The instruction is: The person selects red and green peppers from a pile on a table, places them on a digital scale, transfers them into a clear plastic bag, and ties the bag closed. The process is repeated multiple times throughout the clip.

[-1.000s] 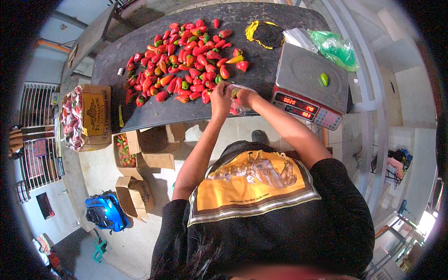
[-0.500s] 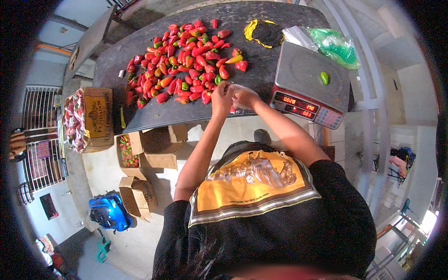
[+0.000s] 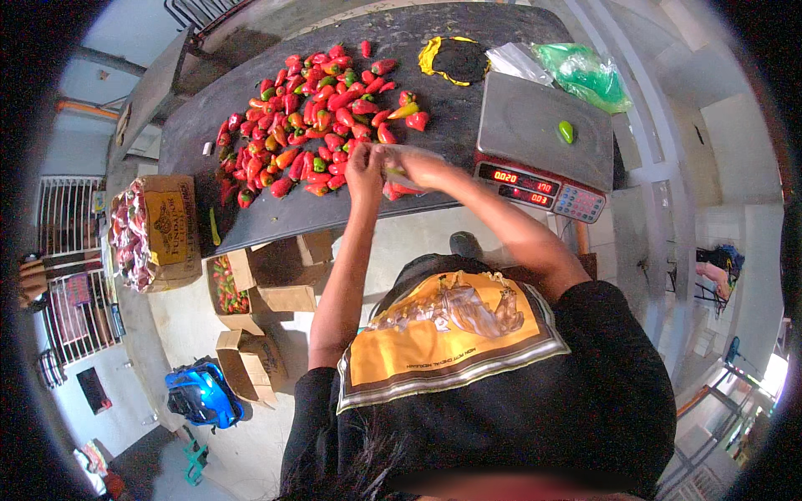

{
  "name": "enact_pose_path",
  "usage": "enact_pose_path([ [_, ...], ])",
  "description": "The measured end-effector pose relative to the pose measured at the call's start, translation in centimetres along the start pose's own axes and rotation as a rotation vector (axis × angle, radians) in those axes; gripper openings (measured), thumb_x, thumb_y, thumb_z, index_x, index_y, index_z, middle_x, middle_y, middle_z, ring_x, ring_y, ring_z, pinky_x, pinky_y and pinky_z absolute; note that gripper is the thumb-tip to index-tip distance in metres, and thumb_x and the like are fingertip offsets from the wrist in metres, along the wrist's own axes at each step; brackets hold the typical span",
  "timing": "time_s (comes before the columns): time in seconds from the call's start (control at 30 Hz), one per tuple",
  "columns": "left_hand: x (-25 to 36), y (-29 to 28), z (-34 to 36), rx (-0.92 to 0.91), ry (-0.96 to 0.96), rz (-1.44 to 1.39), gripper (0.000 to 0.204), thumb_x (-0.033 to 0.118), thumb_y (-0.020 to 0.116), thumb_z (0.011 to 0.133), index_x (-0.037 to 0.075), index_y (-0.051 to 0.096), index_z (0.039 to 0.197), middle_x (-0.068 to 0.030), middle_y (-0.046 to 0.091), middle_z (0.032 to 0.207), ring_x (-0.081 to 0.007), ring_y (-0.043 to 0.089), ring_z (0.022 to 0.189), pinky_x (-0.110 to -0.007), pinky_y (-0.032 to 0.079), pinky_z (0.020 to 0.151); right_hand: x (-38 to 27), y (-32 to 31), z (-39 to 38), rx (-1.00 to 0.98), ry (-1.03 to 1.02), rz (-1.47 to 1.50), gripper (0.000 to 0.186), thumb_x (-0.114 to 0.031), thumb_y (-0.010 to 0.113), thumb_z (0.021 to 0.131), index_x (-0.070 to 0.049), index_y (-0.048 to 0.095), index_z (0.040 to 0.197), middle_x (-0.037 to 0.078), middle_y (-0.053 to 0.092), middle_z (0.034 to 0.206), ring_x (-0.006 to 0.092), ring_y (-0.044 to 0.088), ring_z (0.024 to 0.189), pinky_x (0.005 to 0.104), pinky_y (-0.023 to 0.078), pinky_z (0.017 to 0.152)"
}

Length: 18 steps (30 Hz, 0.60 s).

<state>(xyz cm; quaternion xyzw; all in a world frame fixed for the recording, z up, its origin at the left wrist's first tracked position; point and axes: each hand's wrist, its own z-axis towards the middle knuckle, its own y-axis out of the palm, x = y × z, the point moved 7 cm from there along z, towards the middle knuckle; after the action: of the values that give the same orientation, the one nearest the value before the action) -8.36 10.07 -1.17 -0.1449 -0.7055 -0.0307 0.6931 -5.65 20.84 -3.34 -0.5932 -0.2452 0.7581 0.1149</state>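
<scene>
**Clear bag (image 3: 399,189) pinched beside a heap of red peppers (image 3: 311,113)**

Watching from a distance, I have the left hand (image 3: 365,174) with thumb and fingers pressed together on the bag's edge; the right hand (image 3: 428,171), just beside it, grips the other side, though I cannot make out all its fingertips. The bag sits between the two, over the near edge of the dark table (image 3: 455,125), with red showing through its lower part. Ahead and to the left of the grip spreads the heap, a few green, orange and yellow ones among the red. To the right of the grip I see a scale (image 3: 526,125), a single green pepper (image 3: 566,132) on its plate. Past the scale lies a green plastic bag (image 3: 585,79). Well left of the grip stands a cardboard box (image 3: 174,234); lower, on the floor (image 3: 180,321), an open carton (image 3: 236,321) holds more peppers.
</scene>
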Motion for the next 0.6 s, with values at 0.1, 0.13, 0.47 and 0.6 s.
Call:
enact_pose_path([
  [0.1, -0.4, -1.2, 0.1, 0.020, -0.029, -0.103, 0.016, 0.019, 0.058, 0.090, 0.004, 0.058, 0.085, 0.0020, 0.053, 0.064, -0.0054, 0.043, 0.052, -0.023, 0.034, 0.046, -6.7, -6.7, -2.0, -0.233, -0.073, 0.205, 0.031, -0.019, 0.058, 0.088, -0.001, 0.059, 0.113, 0.009, 0.064, 0.106, 0.0179, 0.061, 0.097, 0.0327, 0.047, 0.085],
  [0.13, 1.0, -1.1, -0.4, 0.013, -0.063, -0.125, 0.017, 0.020, 0.058, 0.090, 0.004, 0.057, 0.085, 0.0025, 0.052, 0.062, -0.0049, 0.042, 0.051, -0.023, 0.033, 0.045, -8.2, -10.7, -3.7, -0.090, 0.051, 0.348, 0.028, -0.018, 0.057, 0.088, -0.003, 0.061, 0.111, 0.006, 0.065, 0.106, 0.0164, 0.060, 0.096, 0.0314, 0.046, 0.085],
  [0.47, 1.1, -1.8, -0.1, -0.009, -0.062, -0.109, 0.016, 0.016, 0.061, 0.088, 0.004, 0.053, 0.080, 0.0022, 0.049, 0.059, -0.0057, 0.044, 0.044, -0.023, 0.032, 0.039, 9.9, -24.0, -21.0, 0.607, 0.616, -1.025, 0.040, -0.019, 0.062, 0.084, -0.011, 0.051, 0.122, 0.022, 0.055, 0.107, 0.0392, 0.052, 0.102, 0.0457, 0.044, 0.085],
  [0.6, 2.1, -1.8, -0.1, -0.009, 0.002, 0.038, 0.019, 0.023, 0.061, 0.089, 0.005, 0.056, 0.086, 0.0025, 0.051, 0.062, -0.0047, 0.042, 0.044, -0.021, 0.031, 0.038, 11.5, -24.5, -20.0, 0.602, 0.668, -0.828, 0.033, -0.013, 0.062, 0.083, -0.009, 0.051, 0.114, 0.023, 0.056, 0.104, 0.0409, 0.056, 0.093, 0.0452, 0.047, 0.080],
])
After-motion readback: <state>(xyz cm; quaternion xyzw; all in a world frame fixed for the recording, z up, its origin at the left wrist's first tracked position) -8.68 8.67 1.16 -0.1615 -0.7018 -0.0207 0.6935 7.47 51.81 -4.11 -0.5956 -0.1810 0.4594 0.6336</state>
